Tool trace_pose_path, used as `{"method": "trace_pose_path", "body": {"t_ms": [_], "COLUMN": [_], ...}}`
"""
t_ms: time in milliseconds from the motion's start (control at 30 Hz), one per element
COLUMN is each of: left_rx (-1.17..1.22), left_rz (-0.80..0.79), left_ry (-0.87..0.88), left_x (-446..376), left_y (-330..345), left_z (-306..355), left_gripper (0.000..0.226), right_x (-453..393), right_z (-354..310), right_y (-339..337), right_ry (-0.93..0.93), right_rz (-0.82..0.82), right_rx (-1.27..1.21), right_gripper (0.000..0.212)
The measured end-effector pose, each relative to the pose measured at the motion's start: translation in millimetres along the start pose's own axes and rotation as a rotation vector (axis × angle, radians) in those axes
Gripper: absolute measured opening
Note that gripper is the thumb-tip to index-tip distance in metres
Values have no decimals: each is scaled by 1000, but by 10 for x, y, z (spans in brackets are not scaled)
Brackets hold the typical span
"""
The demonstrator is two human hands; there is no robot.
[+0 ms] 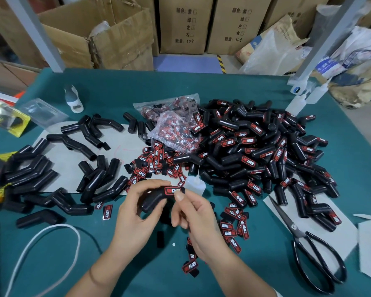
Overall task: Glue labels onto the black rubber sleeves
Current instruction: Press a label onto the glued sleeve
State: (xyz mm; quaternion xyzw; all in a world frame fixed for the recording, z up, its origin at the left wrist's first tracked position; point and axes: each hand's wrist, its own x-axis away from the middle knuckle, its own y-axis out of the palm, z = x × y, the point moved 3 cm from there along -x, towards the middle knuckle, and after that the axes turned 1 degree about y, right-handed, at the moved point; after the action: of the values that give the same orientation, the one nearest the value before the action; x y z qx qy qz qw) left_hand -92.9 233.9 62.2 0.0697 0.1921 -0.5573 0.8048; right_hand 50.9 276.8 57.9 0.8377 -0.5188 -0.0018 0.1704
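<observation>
My left hand (pixel 137 213) grips a bent black rubber sleeve (pixel 153 202) above the green table (pixel 244 86). A red, white and black label (pixel 173 191) sits on the sleeve's upper arm. My right hand (pixel 193 215) presses its thumb against the label's right end. A small clear glue bottle (pixel 194 183) stands just behind the hands. Plain sleeves (pixel 90 168) lie scattered on the left. A big heap of labelled sleeves (pixel 255 151) fills the right. Loose labels (pixel 156 159) lie in the middle and near my right wrist.
A plastic bag of labels (pixel 174 123) lies behind the loose ones. Black scissors (pixel 308 247) rest at the right front. A white cord loop (pixel 51 243) lies front left. More glue bottles (pixel 298 103) stand back right. Cardboard boxes (pixel 180 24) line the far side.
</observation>
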Motion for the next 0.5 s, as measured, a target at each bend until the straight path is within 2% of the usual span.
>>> {"method": "trace_pose_path", "body": {"t_ms": [67,233,333,500], "left_rx": [33,-54,-152,-225], "left_rz": [13,-17,-59,-88], "left_ry": [-7,2,81,189], "left_x": [7,24,21,12], "left_y": [-4,6,-2,-7], "left_z": [16,1,-10,-8], "left_gripper": [36,37,41,35], "right_x": [9,6,16,25], "right_z": [0,7,-2,-13], "right_y": [6,-6,-1,8], "right_ry": [5,53,37,36], "right_rz": [-23,-26,-43,-48], "right_rx": [-23,-126,-143,-167], "right_gripper": [34,34,22,17]}}
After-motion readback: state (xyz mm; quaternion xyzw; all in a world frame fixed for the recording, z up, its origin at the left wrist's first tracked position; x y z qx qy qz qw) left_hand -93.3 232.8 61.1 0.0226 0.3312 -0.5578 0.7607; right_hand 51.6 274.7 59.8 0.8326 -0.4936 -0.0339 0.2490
